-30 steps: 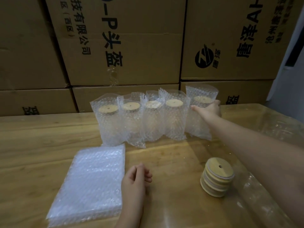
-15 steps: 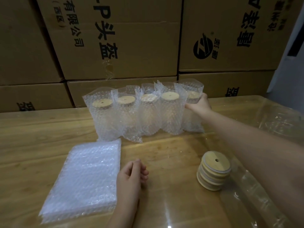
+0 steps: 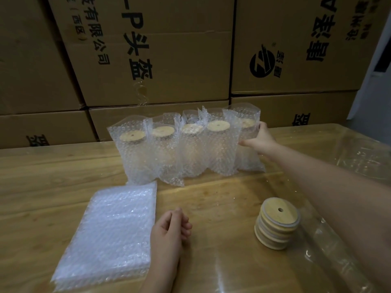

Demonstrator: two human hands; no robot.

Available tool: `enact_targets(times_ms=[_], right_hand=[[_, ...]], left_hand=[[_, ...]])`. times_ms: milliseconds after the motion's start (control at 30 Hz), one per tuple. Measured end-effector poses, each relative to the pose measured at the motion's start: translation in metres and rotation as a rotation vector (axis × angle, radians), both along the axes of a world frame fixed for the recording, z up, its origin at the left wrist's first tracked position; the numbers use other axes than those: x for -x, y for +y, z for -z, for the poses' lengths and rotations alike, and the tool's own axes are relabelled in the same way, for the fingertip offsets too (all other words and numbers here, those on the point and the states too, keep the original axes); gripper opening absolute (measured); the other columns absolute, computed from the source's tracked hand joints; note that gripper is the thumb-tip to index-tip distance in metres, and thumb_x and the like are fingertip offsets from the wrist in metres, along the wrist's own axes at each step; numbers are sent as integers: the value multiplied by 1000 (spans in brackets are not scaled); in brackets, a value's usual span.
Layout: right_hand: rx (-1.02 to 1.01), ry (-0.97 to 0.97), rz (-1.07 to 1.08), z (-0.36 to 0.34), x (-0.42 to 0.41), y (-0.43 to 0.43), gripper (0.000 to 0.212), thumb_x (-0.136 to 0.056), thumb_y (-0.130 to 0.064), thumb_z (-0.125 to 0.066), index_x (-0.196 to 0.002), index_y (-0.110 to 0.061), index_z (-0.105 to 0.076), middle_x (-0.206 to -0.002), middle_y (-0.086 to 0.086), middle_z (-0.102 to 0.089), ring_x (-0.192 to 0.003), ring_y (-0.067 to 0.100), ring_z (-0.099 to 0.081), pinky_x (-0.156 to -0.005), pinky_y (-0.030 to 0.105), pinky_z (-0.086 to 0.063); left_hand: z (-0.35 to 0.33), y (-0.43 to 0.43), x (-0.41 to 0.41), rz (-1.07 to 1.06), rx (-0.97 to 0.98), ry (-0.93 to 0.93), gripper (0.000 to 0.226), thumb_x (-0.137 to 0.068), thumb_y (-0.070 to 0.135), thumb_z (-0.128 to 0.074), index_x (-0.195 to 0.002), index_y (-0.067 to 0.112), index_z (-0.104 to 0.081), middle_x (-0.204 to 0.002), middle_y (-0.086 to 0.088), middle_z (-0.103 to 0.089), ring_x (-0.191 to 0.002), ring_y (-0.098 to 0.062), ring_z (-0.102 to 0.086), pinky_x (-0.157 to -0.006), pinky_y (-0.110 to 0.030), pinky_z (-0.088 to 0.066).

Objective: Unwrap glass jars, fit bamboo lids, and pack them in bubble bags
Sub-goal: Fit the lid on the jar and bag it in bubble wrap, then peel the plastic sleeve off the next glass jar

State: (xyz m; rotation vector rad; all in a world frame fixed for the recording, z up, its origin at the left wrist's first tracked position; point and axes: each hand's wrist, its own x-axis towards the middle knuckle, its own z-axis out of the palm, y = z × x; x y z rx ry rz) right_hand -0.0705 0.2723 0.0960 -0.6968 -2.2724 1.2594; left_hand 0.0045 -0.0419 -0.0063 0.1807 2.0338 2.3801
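I'm gripping with my right hand (image 3: 259, 138) the clear bubble-bagged glass jar (image 3: 247, 153), pale round bamboo lid (image 3: 246, 123) showing, rightmost of five upright on the light wooden table (image 3: 42, 176); left hand (image 3: 169, 227) rests loosely curled, empty.

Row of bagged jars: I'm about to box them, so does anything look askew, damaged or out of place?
Nothing serious. All five bagged jars stand upright with lids on; the right hand grips the end one. Only the stack of bamboo lids sits unevenly, its layers offset.
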Motion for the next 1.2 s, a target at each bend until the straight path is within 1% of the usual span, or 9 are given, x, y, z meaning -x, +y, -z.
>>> enact_targets(times_ms=[200,367,600,767,867,967,1033,1133,1200], right_hand=[[-5,3,-36,1,-6,1,90,-71,-21,-83,-140,-22,-26,-138,4,-43,-119,23,-48,-86,33,-43],[2,-74,-79,-9,-16,-2,101,-75,-17,-80,-150,-26,-12,-148,5,-36,-130,28,-43,-103,44,-43],[132,-5,-14,-12,-51,-25,75,-88,-18,-65,-149,-20,-22,-145,7,-42,-123,26,-48,-87,34,-45],[177,34,-116,-23,-98,-56,62,-91,-21,-58,-146,-19,-28,-140,6,-46,-119,23,-53,-102,42,-45],[-13,26,-151,-36,-140,-71,49,-92,-28,-56,-138,-21,-41,-118,-3,-58,-98,15,-60,-87,39,-52],[-675,-45,146,-45,-180,-74,32,-92,-32,-53,-121,-19,-54,-107,0,-61,-93,20,-59,-83,40,-50],[-1036,-266,379,-50,-198,-67,32,-91,-31,-52,-118,-14,-54,-113,9,-61,-105,28,-54,-87,41,-42],[-994,-754,398,-56,-210,-61,39,-90,-19,-51,-128,-12,-47,-127,14,-55,-120,32,-46,-94,38,-36],[-915,-881,340,-55,-212,-57,42,-88,-8,-47,-130,-13,-46,-125,11,-58,-116,29,-51,-88,35,-38]], left_hand=[[0,0,1,6,1,20,45,-96,16,-53,-52,16,-64,-52,-6,-60,-44,-9,-52,-41,-17,-41],[1,-1,1,-7,12,25,41,-96,15,-54,-56,11,-63,-52,-6,-61,-43,-9,-52,-40,-17,-41],[-1,-4,-3,-19,63,27,36,-97,15,-51,-64,8,-63,-57,-6,-63,-49,-9,-55,-52,-28,-41],[-2,-7,-6,-42,56,21,35,-98,17,-50,-66,8,-63,-57,-4,-64,-49,-8,-56,-53,-31,-42],[0,-7,-9,-20,67,11,37,-98,19,-51,-64,11,-65,-58,-5,-65,-49,-10,-56,-54,-31,-43],[-1,-7,-11,4,97,10,40,-98,20,-51,-60,16,-66,-60,-5,-65,-50,-11,-56,-54,-33,-44],[-2,-6,-12,9,98,9,39,-98,20,-51,-63,14,-66,-59,-5,-65,-51,-11,-56,-55,-33,-44],[-5,-6,-14,4,106,11,36,-98,20,-51,-68,8,-64,-59,-4,-64,-50,-10,-56,-52,-29,-44],[-7,-6,-16,2,114,18,35,-98,20,-51,-70,5,-64,-58,-3,-64,-50,-8,-55,-50,-26,-44]])
